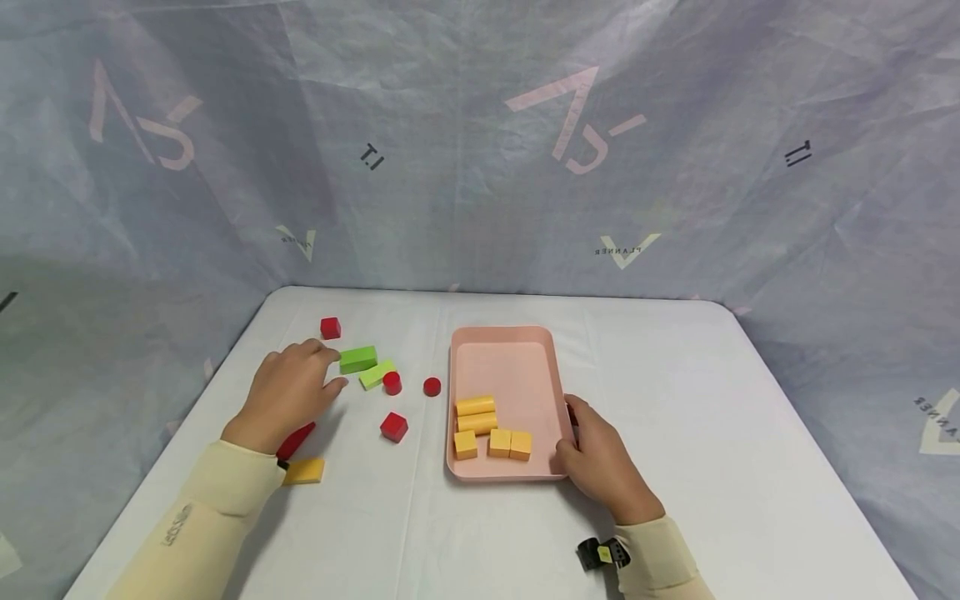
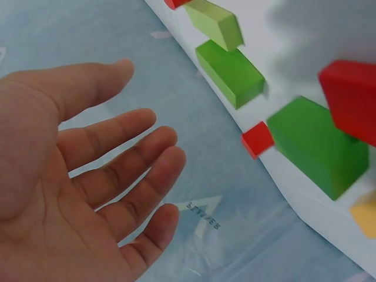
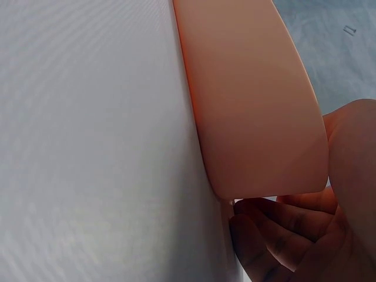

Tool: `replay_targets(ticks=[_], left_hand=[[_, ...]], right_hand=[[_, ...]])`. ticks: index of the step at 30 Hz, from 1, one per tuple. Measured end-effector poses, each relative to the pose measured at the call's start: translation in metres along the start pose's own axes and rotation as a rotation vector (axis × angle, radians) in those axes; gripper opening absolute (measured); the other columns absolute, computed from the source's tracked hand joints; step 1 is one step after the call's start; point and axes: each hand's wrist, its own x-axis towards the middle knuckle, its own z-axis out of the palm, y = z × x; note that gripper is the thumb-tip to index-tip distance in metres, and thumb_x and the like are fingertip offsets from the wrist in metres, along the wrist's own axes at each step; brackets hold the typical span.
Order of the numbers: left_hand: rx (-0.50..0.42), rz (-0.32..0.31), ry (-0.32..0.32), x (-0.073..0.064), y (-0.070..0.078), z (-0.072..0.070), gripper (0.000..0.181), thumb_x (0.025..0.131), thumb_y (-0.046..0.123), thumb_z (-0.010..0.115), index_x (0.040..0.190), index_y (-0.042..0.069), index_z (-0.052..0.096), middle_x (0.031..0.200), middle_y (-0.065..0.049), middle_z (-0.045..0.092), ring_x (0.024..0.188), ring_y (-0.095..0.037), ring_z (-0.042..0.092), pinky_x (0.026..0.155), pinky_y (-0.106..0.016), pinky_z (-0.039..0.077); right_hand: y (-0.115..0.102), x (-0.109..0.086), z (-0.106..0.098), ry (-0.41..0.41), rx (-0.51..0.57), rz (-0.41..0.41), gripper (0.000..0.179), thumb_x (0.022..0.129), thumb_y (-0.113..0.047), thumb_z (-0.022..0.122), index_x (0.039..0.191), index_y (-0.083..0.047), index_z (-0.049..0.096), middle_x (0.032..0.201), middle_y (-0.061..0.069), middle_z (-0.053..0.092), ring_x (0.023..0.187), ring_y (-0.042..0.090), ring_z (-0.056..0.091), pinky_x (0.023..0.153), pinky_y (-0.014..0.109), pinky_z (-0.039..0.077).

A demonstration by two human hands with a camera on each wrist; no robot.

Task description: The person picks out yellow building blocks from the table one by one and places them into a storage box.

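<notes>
My left hand (image 1: 287, 396) hovers over the left part of the table, its fingers spread and holding nothing. Just beyond its fingertips lie a green block (image 1: 358, 359) and a light green block (image 1: 377, 374). Partly hidden beneath the wrist are a red block (image 1: 296, 440) and a yellow block (image 1: 303, 471); a larger dark green block (image 2: 317, 147) shows only in the left wrist view. My right hand (image 1: 600, 458) grips the pink tray (image 1: 501, 332) at its lower right side, thumb at the rim. Two yellow rounded blocks (image 1: 476, 406) and three yellow cubes (image 1: 466, 445) sit in the tray's near left part.
A red cube (image 1: 331, 327) lies near the far left edge, another red cube (image 1: 393, 427) nearer the middle. Two small red cylinders (image 1: 392, 383) are left of the tray. White cloth covers the table (image 1: 675, 375), and a patterned grey curtain (image 1: 450, 167) hangs around it.
</notes>
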Motion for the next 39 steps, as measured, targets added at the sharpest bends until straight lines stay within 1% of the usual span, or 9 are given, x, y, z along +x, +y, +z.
replay_targets(ticks=[7,14,21,23,28,30,33,36,39], left_hand=[[-0.009,-0.034,0.001,-0.006,-0.009,0.001,0.044,0.089,0.025,0.08,0.125,0.002,0.071,0.121,-0.022,0.068,0.109,-0.042,0.065,0.086,-0.059,0.05],[-0.001,-0.063,-0.026,-0.013,-0.015,0.0,0.044,0.089,0.025,0.08,0.125,0.001,0.071,0.123,-0.023,0.068,0.109,-0.044,0.064,0.084,-0.06,0.05],[-0.024,-0.063,-0.018,-0.023,-0.027,-0.003,0.043,0.089,0.024,0.078,0.124,0.0,0.071,0.122,-0.024,0.068,0.107,-0.045,0.065,0.081,-0.061,0.051],[-0.024,-0.076,-0.032,-0.027,-0.032,-0.002,0.044,0.089,0.024,0.078,0.125,-0.001,0.07,0.122,-0.025,0.067,0.107,-0.045,0.065,0.08,-0.061,0.05],[-0.016,-0.151,-0.111,-0.034,-0.042,0.002,0.053,0.088,0.027,0.079,0.129,-0.002,0.067,0.125,-0.03,0.063,0.11,-0.047,0.061,0.086,-0.065,0.049],[-0.015,-0.172,-0.129,-0.037,-0.046,0.004,0.056,0.086,0.028,0.081,0.129,-0.004,0.066,0.125,-0.031,0.063,0.109,-0.048,0.061,0.086,-0.066,0.05],[-0.008,-0.185,-0.122,-0.041,-0.051,0.007,0.056,0.084,0.028,0.082,0.127,-0.006,0.067,0.121,-0.032,0.064,0.103,-0.047,0.062,0.083,-0.065,0.051],[-0.007,-0.203,-0.109,-0.045,-0.055,0.01,0.053,0.083,0.026,0.082,0.122,-0.008,0.067,0.112,-0.031,0.065,0.09,-0.043,0.064,0.077,-0.062,0.054],[-0.01,-0.234,-0.118,-0.049,-0.058,0.011,0.051,0.082,0.026,0.083,0.116,-0.009,0.067,0.102,-0.029,0.064,0.078,-0.038,0.062,0.072,-0.06,0.055]], right_hand=[[0.0,0.001,-0.001,-0.003,-0.012,0.01,0.069,0.087,-0.01,0.055,0.154,-0.008,0.042,0.144,0.009,0.06,0.131,0.025,0.059,0.107,0.05,0.049],[-0.001,0.001,-0.002,-0.002,-0.01,0.012,0.068,0.088,-0.01,0.056,0.154,-0.008,0.042,0.145,0.009,0.059,0.133,0.026,0.058,0.108,0.051,0.048],[-0.002,0.002,-0.002,-0.003,-0.006,0.005,0.069,0.087,-0.011,0.056,0.155,-0.007,0.041,0.146,0.01,0.059,0.134,0.027,0.058,0.109,0.052,0.048],[-0.002,0.002,-0.002,-0.005,-0.006,0.008,0.069,0.087,-0.011,0.056,0.155,-0.007,0.041,0.146,0.01,0.059,0.134,0.027,0.058,0.109,0.052,0.048],[-0.002,0.001,-0.002,-0.009,-0.007,0.015,0.069,0.088,-0.011,0.055,0.155,-0.008,0.041,0.146,0.01,0.058,0.134,0.027,0.058,0.109,0.052,0.047],[-0.002,0.001,-0.001,-0.009,-0.008,0.016,0.069,0.088,-0.011,0.055,0.155,-0.008,0.041,0.146,0.01,0.058,0.134,0.027,0.058,0.109,0.052,0.047],[-0.002,0.001,-0.001,-0.009,-0.005,0.017,0.068,0.088,-0.011,0.055,0.155,-0.008,0.041,0.146,0.01,0.058,0.134,0.027,0.058,0.109,0.052,0.047],[-0.001,0.0,-0.001,-0.011,-0.003,0.018,0.068,0.088,-0.011,0.055,0.155,-0.008,0.041,0.146,0.009,0.058,0.134,0.026,0.058,0.109,0.051,0.048],[-0.001,0.0,0.0,-0.014,0.0,0.016,0.069,0.088,-0.011,0.056,0.155,-0.008,0.041,0.146,0.009,0.059,0.133,0.026,0.058,0.109,0.051,0.048]])
